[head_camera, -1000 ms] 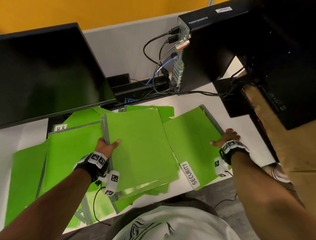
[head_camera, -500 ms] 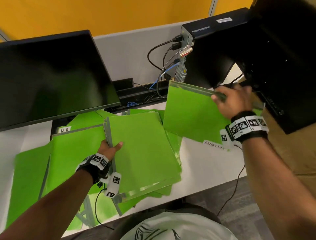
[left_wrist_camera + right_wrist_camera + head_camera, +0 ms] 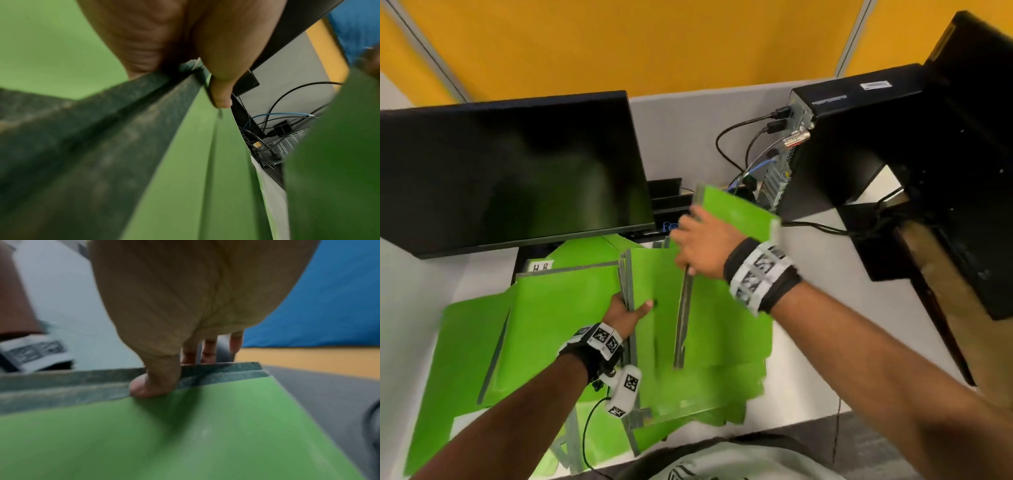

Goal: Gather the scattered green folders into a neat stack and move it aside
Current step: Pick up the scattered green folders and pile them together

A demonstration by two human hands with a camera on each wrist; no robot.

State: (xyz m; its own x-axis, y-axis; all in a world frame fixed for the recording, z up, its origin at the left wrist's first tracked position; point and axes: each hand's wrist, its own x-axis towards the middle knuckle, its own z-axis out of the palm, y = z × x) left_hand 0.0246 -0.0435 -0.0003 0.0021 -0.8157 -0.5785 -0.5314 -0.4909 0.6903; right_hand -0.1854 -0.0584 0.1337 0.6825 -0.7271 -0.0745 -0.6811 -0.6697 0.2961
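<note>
Green thin card folder (image 3: 736, 212) hangs over the pile of green folders (image 3: 709, 342) mid-tabletop, right hand (image 3: 705, 246) pinching its grey spine. Left hand (image 3: 626, 313) pinches the pile's edge. Light, bendy, slippery; hold spines.

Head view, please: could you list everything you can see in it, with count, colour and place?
folder: one, green with a grey spine, held up over the stack
stack: several folders, green, desk centre
loose folders: several, count unclear, green, spread left of the stack
monitor: one, black, back left
computer tower: one, black, back right
cables: several, black and blue, at the tower's rear
desk: one, white
partition: yellow above grey, behind the desk
left hand: grips the stack's spine edge
right hand: holds the folder by its spine
</note>
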